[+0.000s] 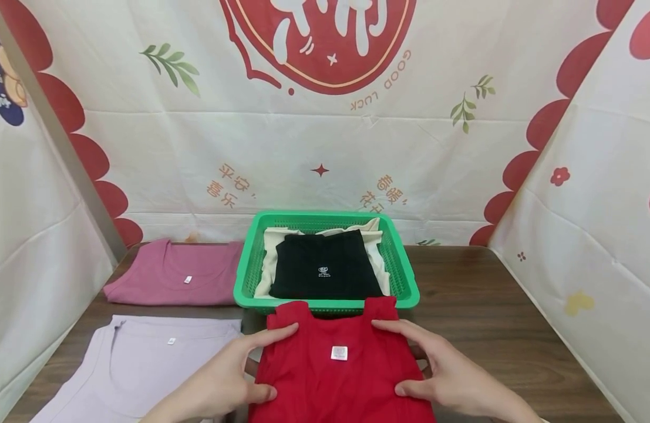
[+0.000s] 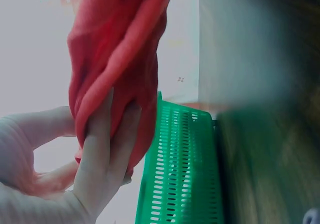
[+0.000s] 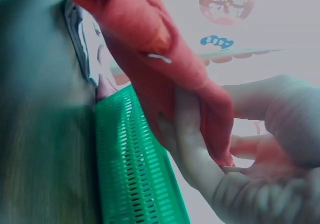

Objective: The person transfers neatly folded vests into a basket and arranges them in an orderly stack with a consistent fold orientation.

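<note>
Both hands hold a folded red tank top [image 1: 351, 382] by its two sides, close in front of the green basket. My left hand [image 1: 226, 370] grips the left edge, thumb and index finger on top and other fingers underneath. On the opposite edge my right hand [image 1: 446, 370] grips the same way. A white label shows below the neckline. In both wrist views the fingers run under the red cloth, which is raised off the table. Inside the green basket [image 1: 242, 276] a folded black garment [image 1: 325, 270] lies on cream-coloured cloth [image 1: 270, 247].
At the table's left lie a folded mauve-pink top [image 1: 182, 273] and, nearer, a pale lilac top [image 1: 145, 364]. The brown wooden table [image 1: 488, 317] extends to the right of the basket. A white printed cloth [image 1: 303, 141] hangs behind and along both sides.
</note>
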Motion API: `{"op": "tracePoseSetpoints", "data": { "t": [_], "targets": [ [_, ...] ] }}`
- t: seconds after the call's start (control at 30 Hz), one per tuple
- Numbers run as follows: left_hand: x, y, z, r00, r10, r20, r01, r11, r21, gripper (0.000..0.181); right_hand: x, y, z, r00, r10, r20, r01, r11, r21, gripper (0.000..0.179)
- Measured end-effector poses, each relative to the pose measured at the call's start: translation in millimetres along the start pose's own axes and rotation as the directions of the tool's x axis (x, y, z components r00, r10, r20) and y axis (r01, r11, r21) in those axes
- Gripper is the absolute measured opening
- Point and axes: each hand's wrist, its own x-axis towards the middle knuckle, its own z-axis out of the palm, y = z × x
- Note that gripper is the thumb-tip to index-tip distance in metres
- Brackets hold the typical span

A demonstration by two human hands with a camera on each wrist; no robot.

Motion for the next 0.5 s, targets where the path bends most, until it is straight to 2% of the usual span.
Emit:
{"op": "tracePoseSetpoints", "data": {
  "t": [0.13,0.3,0.5],
  "targets": [
    [-0.4,2.0,-1.7,1.000,0.019,-0.022,-0.019,1.000,0.006,0.086,-0.1,-2.1,0.6,0.999,-0.015,-0.042,0.015,1.000,-0.001,0.079],
    [2.5,4.6,-2.1,0.997,0.032,-0.069,-0.032,0.999,-0.001,0.074,-0.2,-1.8,-1.2,0.993,-0.048,-0.111,0.048,0.999,-0.006,0.076],
    [6.3,8.3,-7.7,0.989,0.087,-0.122,-0.083,0.996,0.038,0.065,4.3,1.8,-6.8,0.978,-0.104,-0.184,0.098,0.994,-0.041,0.068]
  ]
}}
